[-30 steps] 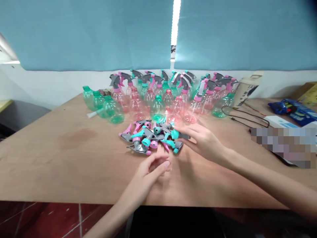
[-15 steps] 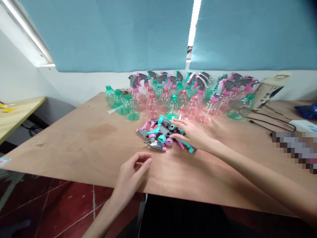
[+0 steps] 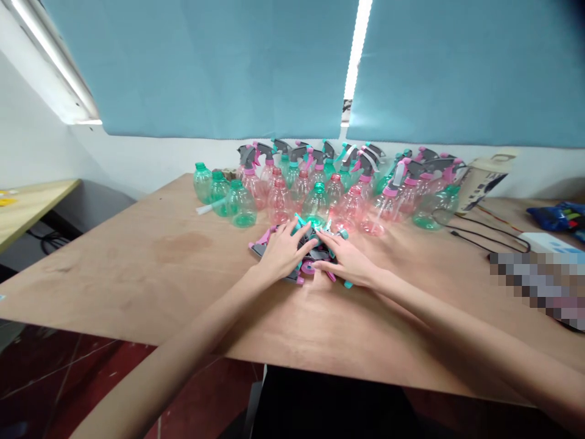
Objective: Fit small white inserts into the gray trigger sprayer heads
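A heap of loose trigger spray heads in grey, pink and turquoise lies on the table, partly hidden under both hands. My left hand rests over the heap's left side, fingers stretched out and apart. Over the right side is my right hand, its fingers also extended, thumb toward the middle. Neither hand is closed round a spray head. Just behind the heap stands a green open-necked bottle, with a pink open-necked bottle to its left.
Rows of pink and green bottles fill the back, several with spray heads fitted, such as this pink one. Green bottles without heads stand at the left. A cream container, a black cable and a white box are at the right.
My left hand has moved forward from the table's front edge onto the spray heads. My right hand stays over the heap's right side. The view has shifted slightly.
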The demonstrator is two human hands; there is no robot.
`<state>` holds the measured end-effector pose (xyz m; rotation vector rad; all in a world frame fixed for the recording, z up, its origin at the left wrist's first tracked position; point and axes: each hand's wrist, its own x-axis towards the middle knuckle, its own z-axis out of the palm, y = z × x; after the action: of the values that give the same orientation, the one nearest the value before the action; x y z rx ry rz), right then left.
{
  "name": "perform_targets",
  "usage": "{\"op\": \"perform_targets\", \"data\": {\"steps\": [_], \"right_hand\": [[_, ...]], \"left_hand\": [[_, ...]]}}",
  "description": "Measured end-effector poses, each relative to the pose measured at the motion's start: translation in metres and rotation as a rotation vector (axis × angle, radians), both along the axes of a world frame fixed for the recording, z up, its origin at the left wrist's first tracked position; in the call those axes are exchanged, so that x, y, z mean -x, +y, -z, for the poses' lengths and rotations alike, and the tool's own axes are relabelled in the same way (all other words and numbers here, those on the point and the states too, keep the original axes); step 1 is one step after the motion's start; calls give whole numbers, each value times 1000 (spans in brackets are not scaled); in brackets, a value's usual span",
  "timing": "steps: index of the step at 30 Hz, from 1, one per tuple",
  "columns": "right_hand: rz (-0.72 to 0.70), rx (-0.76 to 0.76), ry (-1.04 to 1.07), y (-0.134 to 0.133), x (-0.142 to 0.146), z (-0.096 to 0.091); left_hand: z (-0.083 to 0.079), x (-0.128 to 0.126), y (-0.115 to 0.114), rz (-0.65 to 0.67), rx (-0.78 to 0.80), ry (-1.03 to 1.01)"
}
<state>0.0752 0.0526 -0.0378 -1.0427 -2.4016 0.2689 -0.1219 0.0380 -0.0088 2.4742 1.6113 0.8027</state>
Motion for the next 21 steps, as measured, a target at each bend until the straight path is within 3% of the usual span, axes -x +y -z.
{"op": "perform_targets", "data": {"steps": [8,15,21], "right_hand": [[-38,-5,11,-19,12,7],[-49,-55,-1,-28,25,7],[98,-105,-45,-17,19,1]], "left_hand": [[5,15,-14,45,83,83],[-1,37,-30,45,150,88],[-8,43,-33,51,157,69]]}}
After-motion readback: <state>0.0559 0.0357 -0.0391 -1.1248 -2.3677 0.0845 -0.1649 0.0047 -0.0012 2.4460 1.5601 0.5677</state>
